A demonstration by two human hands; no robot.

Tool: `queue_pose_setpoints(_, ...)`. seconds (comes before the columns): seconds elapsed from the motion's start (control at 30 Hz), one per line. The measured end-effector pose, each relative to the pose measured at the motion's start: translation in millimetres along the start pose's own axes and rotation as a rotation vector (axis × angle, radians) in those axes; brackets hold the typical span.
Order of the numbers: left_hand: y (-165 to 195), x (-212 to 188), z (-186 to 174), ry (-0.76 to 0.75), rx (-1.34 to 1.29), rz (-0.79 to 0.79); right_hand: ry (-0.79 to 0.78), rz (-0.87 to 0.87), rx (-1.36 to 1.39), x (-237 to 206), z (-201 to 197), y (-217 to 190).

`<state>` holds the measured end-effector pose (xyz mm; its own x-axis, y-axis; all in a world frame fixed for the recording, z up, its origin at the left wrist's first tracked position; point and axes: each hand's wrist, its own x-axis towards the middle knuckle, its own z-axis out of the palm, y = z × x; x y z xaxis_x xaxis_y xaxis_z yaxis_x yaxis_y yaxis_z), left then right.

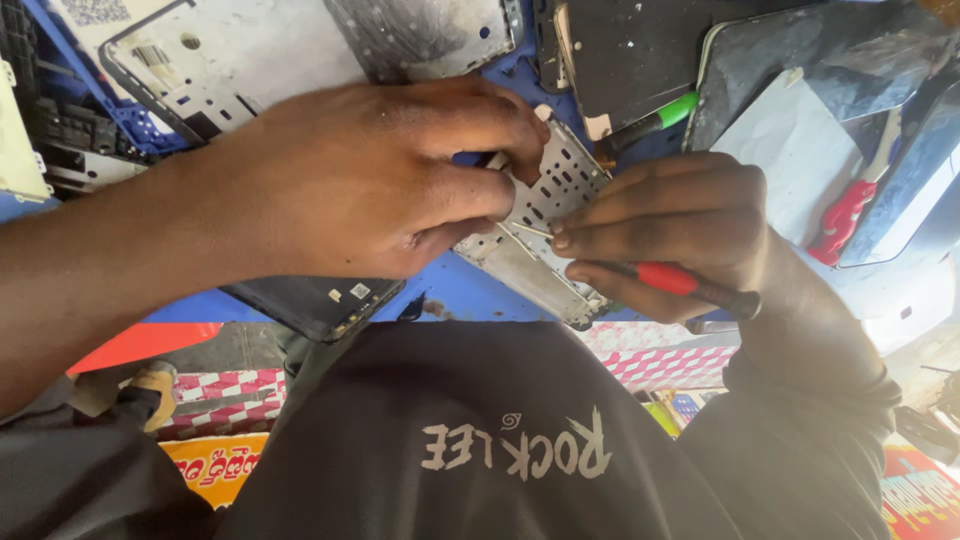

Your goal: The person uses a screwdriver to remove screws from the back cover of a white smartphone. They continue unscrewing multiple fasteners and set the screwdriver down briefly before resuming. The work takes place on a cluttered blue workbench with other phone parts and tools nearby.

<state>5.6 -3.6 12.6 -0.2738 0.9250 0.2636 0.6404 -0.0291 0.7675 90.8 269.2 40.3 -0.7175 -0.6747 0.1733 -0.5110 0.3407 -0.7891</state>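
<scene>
My left hand (370, 180) grips a silver metal phone frame (545, 210) with many small holes, holding it tilted over the blue work surface (470, 290). My right hand (670, 225) holds a small screwdriver with a red and black handle (690, 285). Its thin metal shaft (530, 230) points left and its tip rests on the frame, close to my left thumb. Part of the frame is hidden under my left fingers.
A dark phone body (315, 305) lies under my left hand. Disassembled phone backs and dark panels (640, 50) crowd the far side, with a green-handled tool (665, 115) and a red-handled tool (850, 210) at right. My dark shirt (480, 430) fills the near edge.
</scene>
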Motion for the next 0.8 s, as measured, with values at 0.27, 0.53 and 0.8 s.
queue_pose_setpoints(0.27,-2.5,0.7,0.4,-0.037,-0.001,0.036,-0.029,-0.007,0.035,-1.0,0.6,0.5)
queue_pose_setpoints(0.53,-2.3,1.9,0.1,-0.042,0.021,0.066,-0.024,-0.013,0.077,-0.8,1.9,0.9)
queue_pose_setpoints(0.8,-3.7,2.4,2.5,-0.043,0.021,0.066,-0.034,-0.018,0.075,0.8,1.5,-0.4)
